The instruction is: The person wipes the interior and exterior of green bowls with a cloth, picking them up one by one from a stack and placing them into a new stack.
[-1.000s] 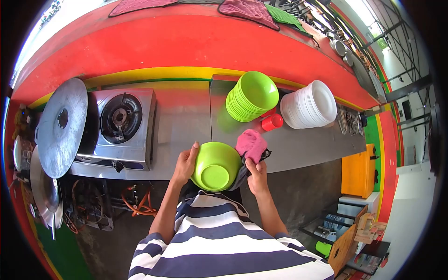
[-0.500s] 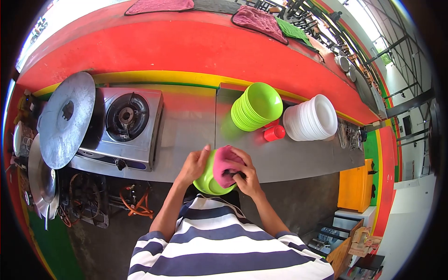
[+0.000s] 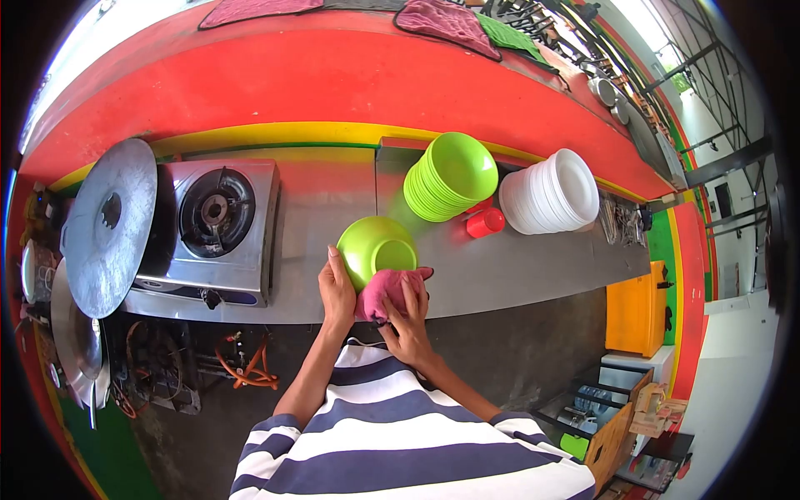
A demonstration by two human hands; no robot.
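Note:
A lime-green bowl (image 3: 357, 247) is held out over the counter's front edge, its underside and foot ring facing up toward me. My left hand (image 3: 337, 287) grips its left rim, thumb raised along the side. My right hand (image 3: 407, 321) is closed on a pink cloth (image 3: 385, 292) and presses it against the near part of the bowl. Beyond them stands a tall stack of green bowls (image 3: 450, 179). A red cup (image 3: 485, 222) lies next to that stack, with a stack of white bowls (image 3: 548, 193) to its right.
At left on the steel counter (image 3: 321, 204) sits a gas stove (image 3: 218, 218), with a large round metal lid (image 3: 111, 225) leaning on it. A metal wok (image 3: 79, 342) hangs at far left. Cutlery (image 3: 621, 221) lies at the right end. Cloths (image 3: 450, 27) rest on the red ledge.
The bowl has turned over, from its inside showing to its underside showing, and moved up and away from my body. The pink cloth has shifted from inside the bowl to its near outer side.

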